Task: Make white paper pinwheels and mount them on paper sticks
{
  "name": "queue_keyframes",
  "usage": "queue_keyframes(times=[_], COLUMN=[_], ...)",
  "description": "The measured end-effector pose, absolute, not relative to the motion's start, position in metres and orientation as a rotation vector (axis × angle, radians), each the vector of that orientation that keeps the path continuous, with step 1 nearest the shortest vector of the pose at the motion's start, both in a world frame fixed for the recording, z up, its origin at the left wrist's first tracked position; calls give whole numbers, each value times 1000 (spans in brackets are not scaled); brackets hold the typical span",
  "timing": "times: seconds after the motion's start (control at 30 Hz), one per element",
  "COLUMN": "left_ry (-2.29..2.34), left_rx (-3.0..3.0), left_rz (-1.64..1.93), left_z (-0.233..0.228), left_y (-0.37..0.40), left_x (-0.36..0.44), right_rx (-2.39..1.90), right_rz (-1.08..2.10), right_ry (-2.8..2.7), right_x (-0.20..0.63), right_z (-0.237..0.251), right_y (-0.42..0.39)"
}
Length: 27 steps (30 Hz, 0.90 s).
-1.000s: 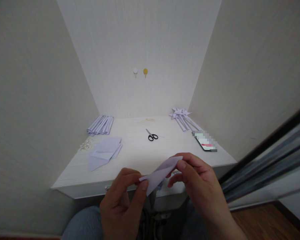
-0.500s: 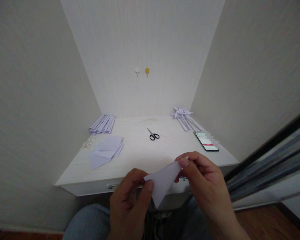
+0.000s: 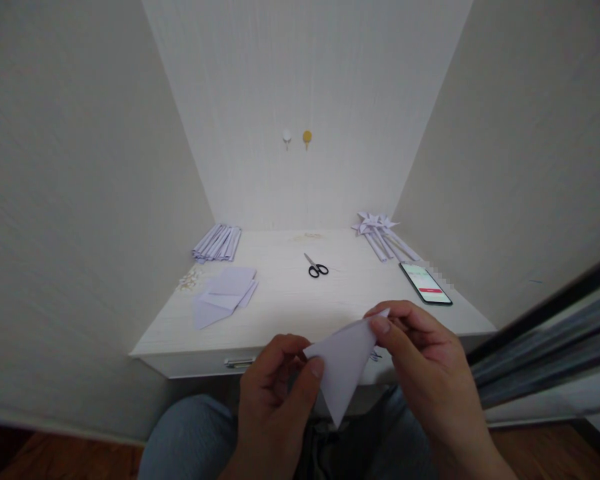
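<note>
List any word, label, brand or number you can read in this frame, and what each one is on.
No text here can be read.
Phone on the desk: the lit screen shows a red bar and pale areas, too small to read, and part of it is pixelated.
Scissors: no mark can be made out.
Folded paper held by the left hand and right hand: blank.
Paper sheets on the desk: blank.

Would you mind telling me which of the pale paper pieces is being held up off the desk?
The folded triangle, pinched between the left hand and the right hand; all the other paper lies on the desk.
</note>
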State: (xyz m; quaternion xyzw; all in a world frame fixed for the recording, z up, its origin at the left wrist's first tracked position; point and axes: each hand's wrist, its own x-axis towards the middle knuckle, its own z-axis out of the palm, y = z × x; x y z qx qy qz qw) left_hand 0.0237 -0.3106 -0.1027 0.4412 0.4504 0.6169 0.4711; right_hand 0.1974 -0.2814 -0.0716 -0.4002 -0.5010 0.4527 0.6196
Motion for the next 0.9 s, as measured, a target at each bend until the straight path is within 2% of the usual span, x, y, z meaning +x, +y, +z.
queue_keyframes(times=[0.9], left_ry=[916], left_rx=[939], left_rz=[1540], left_z=[-95], left_y=[-308], left_x=[24], right_rx=[-835], right_rz=[1454], right_ry=[-1165], right_x=[184], right_z=[-73], right_y=[-287])
